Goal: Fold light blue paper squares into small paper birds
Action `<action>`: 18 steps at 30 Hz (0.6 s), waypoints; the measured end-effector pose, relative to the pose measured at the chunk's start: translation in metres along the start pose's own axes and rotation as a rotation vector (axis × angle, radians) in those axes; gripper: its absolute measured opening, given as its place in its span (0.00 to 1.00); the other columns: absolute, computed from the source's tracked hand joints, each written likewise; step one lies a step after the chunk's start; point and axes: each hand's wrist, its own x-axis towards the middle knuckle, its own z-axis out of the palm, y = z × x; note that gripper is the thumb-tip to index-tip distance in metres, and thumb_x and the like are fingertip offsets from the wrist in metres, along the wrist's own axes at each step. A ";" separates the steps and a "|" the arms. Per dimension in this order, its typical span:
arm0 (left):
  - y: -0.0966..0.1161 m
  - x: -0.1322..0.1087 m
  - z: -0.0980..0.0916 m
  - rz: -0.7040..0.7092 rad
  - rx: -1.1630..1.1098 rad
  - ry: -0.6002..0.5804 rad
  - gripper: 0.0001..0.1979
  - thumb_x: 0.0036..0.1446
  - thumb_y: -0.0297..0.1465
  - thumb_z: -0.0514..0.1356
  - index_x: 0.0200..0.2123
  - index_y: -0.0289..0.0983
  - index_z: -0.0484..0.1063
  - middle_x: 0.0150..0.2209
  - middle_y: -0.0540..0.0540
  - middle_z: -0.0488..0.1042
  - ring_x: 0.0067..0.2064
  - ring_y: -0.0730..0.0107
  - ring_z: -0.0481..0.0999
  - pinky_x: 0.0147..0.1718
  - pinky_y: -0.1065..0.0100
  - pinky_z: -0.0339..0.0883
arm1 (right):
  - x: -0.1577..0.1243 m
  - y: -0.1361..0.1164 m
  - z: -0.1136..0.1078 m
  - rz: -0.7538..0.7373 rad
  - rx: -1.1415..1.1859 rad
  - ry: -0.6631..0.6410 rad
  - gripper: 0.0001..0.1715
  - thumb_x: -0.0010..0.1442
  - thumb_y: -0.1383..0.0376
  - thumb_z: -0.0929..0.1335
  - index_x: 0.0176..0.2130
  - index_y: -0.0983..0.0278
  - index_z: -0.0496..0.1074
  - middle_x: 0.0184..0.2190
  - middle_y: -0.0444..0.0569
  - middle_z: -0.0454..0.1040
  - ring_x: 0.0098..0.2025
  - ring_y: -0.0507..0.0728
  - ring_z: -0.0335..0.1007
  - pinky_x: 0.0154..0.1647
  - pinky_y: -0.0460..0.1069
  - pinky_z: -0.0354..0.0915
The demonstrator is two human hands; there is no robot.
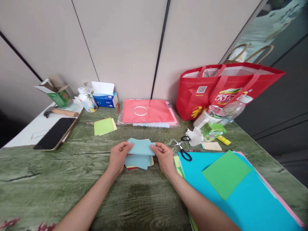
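Light blue paper is pinched at both ends, its left edge in my left hand and its right edge in my right hand. Both thumbs press on top of it; whether it is one sheet or several I cannot tell. Right below the held paper lies a small stack of paper pieces, light blue on top, with yellow and red edges peeking out. Scissors with black handles rest to the right of my right hand, blades spread apart. Green and yellow paper squares lie beyond my left hand.
Large blue sheets with a green square cover the right side. At the back are a packet of red paper under a white ring, a red bag and a tissue pack. A phone and hammer lie left.
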 end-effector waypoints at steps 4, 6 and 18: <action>0.001 -0.010 0.003 0.058 -0.009 0.036 0.20 0.27 0.41 0.73 0.22 0.33 0.75 0.20 0.51 0.73 0.22 0.74 0.69 0.24 0.71 0.67 | 0.002 0.001 -0.001 -0.069 -0.031 -0.043 0.15 0.41 0.58 0.75 0.30 0.64 0.75 0.27 0.45 0.79 0.27 0.53 0.72 0.32 0.49 0.67; -0.001 -0.017 0.005 0.082 -0.015 0.049 0.21 0.27 0.41 0.73 0.23 0.34 0.74 0.20 0.51 0.73 0.23 0.74 0.69 0.25 0.69 0.69 | 0.003 -0.001 -0.003 -0.078 -0.035 -0.052 0.16 0.40 0.57 0.75 0.29 0.64 0.74 0.26 0.44 0.78 0.27 0.52 0.70 0.31 0.47 0.66; -0.007 -0.031 0.009 0.124 -0.024 0.002 0.20 0.30 0.41 0.72 0.23 0.32 0.74 0.20 0.51 0.73 0.22 0.74 0.70 0.24 0.72 0.67 | -0.014 -0.012 0.001 -0.103 -0.198 -0.137 0.28 0.38 0.60 0.76 0.39 0.62 0.68 0.25 0.41 0.73 0.25 0.52 0.67 0.25 0.47 0.68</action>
